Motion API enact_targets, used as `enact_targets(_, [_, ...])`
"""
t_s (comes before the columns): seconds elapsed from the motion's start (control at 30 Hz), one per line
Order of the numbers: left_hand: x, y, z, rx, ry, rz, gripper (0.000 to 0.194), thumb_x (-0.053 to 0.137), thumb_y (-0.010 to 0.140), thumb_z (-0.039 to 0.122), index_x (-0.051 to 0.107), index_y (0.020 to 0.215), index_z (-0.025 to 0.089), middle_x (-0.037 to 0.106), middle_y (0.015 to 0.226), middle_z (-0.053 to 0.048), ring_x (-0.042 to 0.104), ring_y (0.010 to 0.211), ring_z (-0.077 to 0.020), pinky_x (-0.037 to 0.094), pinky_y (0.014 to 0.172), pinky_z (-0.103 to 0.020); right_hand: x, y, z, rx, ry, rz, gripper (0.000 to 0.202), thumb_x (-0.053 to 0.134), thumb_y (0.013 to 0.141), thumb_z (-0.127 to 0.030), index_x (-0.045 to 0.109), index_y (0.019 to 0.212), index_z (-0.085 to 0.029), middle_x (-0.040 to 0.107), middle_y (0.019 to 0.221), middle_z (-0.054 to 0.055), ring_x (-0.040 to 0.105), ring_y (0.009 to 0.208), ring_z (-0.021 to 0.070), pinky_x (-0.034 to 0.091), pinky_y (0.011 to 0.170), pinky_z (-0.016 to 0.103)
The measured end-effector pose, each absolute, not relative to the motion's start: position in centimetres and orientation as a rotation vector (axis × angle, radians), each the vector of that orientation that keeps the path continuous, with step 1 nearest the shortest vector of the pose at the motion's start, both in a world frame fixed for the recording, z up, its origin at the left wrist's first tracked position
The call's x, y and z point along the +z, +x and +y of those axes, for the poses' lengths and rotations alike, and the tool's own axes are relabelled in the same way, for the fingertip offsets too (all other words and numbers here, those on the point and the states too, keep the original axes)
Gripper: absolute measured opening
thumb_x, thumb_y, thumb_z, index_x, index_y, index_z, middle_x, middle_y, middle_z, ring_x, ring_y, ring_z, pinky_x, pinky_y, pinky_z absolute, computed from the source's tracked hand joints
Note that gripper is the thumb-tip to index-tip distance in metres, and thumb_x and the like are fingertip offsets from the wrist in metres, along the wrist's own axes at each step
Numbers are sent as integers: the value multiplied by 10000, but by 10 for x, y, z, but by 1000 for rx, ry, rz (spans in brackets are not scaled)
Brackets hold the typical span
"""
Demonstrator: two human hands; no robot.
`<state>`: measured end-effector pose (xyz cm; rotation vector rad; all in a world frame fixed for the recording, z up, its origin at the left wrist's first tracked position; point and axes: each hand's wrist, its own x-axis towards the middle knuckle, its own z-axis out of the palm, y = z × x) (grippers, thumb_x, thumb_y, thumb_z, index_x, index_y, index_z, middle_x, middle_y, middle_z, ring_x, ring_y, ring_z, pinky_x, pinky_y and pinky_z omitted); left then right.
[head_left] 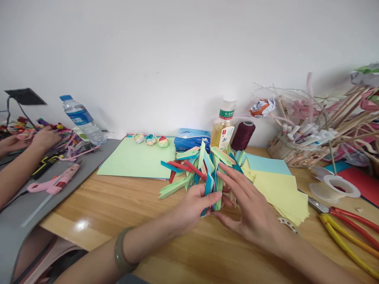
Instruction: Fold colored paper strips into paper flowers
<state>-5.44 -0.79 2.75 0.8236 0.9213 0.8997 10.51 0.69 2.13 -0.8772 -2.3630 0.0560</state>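
My left hand (194, 205) is closed round an upright bundle of folded paper strips (209, 187) in blue, green and red, with the thumb laid across its front. My right hand (248, 201) is at the bundle's right side, its fingers long and spread. Its fingertips reach the strips' edges, and its thumb is near their lower ends. Right behind the hands lies a loose heap of folded paper strips (180, 173) in green, red, blue and pale pink. Part of the bundle is hidden behind my fingers.
Green paper sheets (133, 161) hold three small paper balls. Behind stand a tissue pack (192, 139), a drink bottle (223, 126) and a thread cone (243, 135). Yellow sheets (278, 193), scissors (334, 211) and a ribbon spool (334, 189) lie right. Another person's hand (45, 140) and a glue gun (56, 180) are left.
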Motion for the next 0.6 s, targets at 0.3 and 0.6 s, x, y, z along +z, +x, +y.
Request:
enact_targets(0.3, [24,-53,-9,891,844,909,391,717,626,489,649,803,146,616,692,-50,505,668,-128,257,530,-216,22,103,6,40,-883,-2323,638,585,758,-246,331,1336,-156,394,1402,174,354,1302,270,412,985,462])
enact_targets(0.6, [24,-53,-9,910,900,906,355,688,657,481,603,750,149,581,697,-33,483,662,-126,278,542,-225,22,104,5,248,-882,-2320,676,570,770,-216,260,1371,-230,294,1461,135,322,1320,267,407,981,458])
